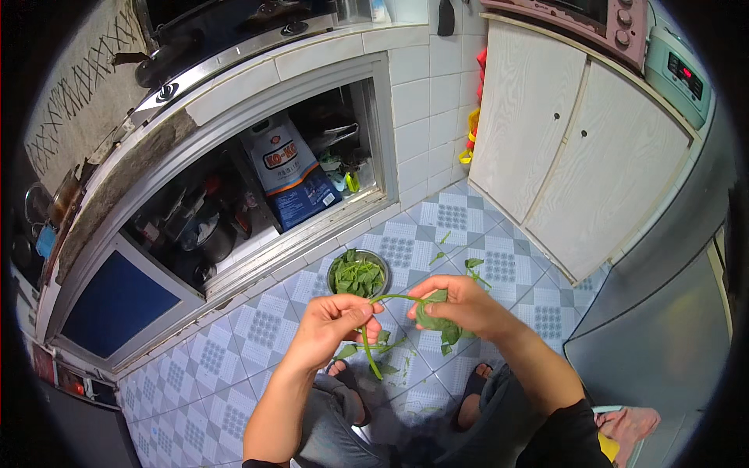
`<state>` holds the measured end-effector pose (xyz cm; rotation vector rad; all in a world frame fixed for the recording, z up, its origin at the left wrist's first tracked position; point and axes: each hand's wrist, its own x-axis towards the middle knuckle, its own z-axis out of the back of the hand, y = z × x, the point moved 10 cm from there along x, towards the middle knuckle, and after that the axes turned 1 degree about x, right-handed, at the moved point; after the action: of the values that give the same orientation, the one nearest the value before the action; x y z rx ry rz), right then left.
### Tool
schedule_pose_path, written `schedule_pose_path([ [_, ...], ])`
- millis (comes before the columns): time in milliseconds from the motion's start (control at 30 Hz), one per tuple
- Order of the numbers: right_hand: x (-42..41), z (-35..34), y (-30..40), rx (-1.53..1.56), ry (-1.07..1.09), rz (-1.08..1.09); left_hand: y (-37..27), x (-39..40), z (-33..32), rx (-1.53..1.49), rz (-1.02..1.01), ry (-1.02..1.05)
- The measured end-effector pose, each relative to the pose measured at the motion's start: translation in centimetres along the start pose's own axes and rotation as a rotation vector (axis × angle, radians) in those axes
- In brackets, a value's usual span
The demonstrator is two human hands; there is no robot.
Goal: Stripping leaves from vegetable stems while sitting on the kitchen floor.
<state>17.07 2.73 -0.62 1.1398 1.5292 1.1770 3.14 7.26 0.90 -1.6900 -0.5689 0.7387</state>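
Note:
My left hand (344,319) pinches a green leafy vegetable stem (395,296) between thumb and fingers. The stem arches across to my right hand (459,307), which holds its leafy part, and its lower end hangs below my left hand. Green leaves (432,319) show under and beside my right fingers. Beyond my hands, a round metal bowl (386,274) on the floor holds a heap of green leaves and cut stems (357,278). More leafy stems (386,345) lie on the floor below my hands, between my feet.
Leaf scraps (473,264) are scattered on the patterned tile floor (263,327). An open under-counter cupboard holding a blue and white bag (292,169) and pots (217,240) is at upper left. White cabinet doors (526,117) stand at upper right, a grey appliance (649,327) at right.

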Motion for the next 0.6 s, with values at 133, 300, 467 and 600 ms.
schedule_pose_path([
  [133,0.1,-0.8,-0.6,0.326,0.133,-0.081,0.5,0.2,1.2,-0.032,0.025,-0.017],
  [300,0.1,-1.4,-0.4,0.387,0.134,-0.097,0.6,0.2,1.9,-0.050,0.011,-0.023],
  [467,0.0,-1.4,-0.2,0.420,0.163,-0.071,0.4,0.1,2.2,-0.049,0.012,-0.048],
  [600,-0.2,-1.3,-0.1,0.503,0.167,-0.077,0.3,0.1,2.3,-0.058,0.005,-0.059],
])
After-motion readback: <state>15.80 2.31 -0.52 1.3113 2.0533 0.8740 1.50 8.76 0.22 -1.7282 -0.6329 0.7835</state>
